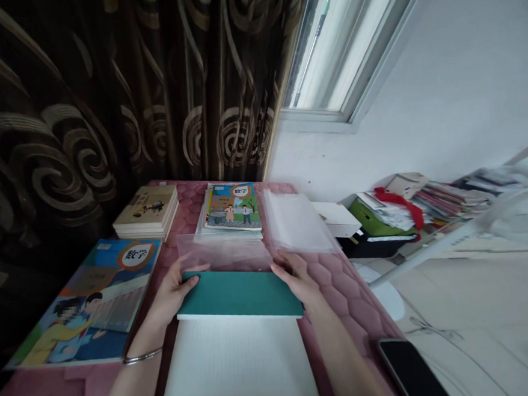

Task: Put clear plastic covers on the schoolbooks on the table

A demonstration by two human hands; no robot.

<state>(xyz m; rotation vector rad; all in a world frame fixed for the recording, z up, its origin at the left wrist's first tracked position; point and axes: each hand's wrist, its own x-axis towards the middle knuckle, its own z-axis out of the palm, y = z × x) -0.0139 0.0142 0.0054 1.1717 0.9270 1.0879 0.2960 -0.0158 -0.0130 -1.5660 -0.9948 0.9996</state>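
Note:
A green-covered book (241, 293) is between my two hands, with white lined pages (239, 362) spread below it toward me. My left hand (175, 288) grips its upper left corner, thumb on the green cover. At the upper right corner my right hand (296, 277) holds it the same way. A clear plastic cover (225, 249) extends beyond the book's far edge, and the fingers of both hands are at its sides. A bracelet circles my left wrist.
Left lie a large blue textbook (90, 300) and a stack of small books (147, 212). Behind are more textbooks (232, 206) and clear plastic sheets (297, 220). A phone (411, 368) is at the right edge; a white fan (457, 239) stands beyond the pink table (337, 283).

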